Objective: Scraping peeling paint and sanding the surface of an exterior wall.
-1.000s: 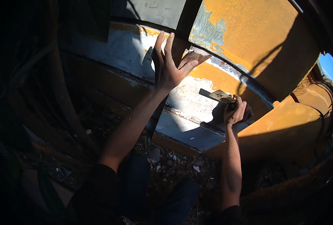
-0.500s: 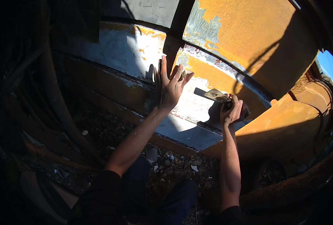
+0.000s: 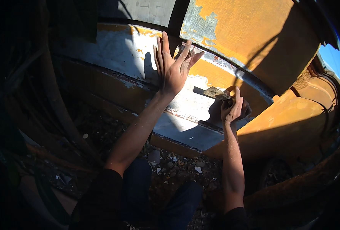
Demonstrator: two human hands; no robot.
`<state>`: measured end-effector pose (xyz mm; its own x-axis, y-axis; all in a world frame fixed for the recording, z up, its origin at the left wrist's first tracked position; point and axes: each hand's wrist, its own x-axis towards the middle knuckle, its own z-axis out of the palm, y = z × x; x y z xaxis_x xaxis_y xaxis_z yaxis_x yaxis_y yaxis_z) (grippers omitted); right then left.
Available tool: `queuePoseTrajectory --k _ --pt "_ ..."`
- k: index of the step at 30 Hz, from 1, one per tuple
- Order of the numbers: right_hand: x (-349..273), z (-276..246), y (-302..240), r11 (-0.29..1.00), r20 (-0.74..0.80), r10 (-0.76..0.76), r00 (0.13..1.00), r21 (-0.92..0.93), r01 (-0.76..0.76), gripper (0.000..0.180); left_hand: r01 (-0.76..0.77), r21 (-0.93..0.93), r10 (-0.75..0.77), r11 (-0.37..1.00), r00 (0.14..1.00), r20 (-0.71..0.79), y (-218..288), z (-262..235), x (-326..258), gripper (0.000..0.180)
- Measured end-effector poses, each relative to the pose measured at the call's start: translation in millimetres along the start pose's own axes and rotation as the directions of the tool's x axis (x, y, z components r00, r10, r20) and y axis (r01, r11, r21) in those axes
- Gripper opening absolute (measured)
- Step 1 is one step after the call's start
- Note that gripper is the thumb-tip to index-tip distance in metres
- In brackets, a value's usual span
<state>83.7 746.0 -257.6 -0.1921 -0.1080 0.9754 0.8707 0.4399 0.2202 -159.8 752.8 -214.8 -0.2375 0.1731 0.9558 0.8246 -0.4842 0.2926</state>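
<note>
My left hand (image 3: 174,65) is pressed flat, fingers spread, against a curved metal panel (image 3: 112,50) with orange paint peeling off a grey-white surface. My right hand (image 3: 233,109) grips the handle of a paint scraper (image 3: 213,92), its flat blade pointing left and lying against the bare patch of the panel just right of my left wrist. The scraper's handle is hidden inside my fist.
An orange painted body (image 3: 262,34) curves up and to the right, with a dark seam (image 3: 239,73) below it. Paint flakes and debris (image 3: 177,165) lie on the ground around my knees (image 3: 162,191). Dark curved bars (image 3: 59,111) stand at the left.
My left hand has slid upward along the panel and lies flatter against it. My right hand with the scraper has stayed in nearly the same place.
</note>
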Motion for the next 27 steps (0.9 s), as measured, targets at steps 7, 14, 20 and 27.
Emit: queuePoseTrajectory --k 7,14,20,27 --pt "8 -7 -14 0.997 0.154 0.04 0.987 -0.065 -0.03 0.051 -0.027 0.024 0.024 0.999 0.995 0.097 -20 -8 -66 0.045" --pt "14 -4 -10 0.997 0.032 0.082 0.996 0.004 -0.083 0.044 0.138 -0.205 -0.149 0.969 0.988 -0.039 2 2 -11 0.046" --pt "6 3 -12 0.997 0.081 0.014 0.997 -0.075 -0.008 0.044 0.232 -0.57 -0.317 0.788 0.947 -0.054 -11 25 -38 0.04" --pt "7 -5 -16 0.997 0.1 0.081 0.992 -0.024 -0.079 0.048 0.26 -0.864 -0.523 0.431 0.852 -0.005 10 1 -37 0.041"
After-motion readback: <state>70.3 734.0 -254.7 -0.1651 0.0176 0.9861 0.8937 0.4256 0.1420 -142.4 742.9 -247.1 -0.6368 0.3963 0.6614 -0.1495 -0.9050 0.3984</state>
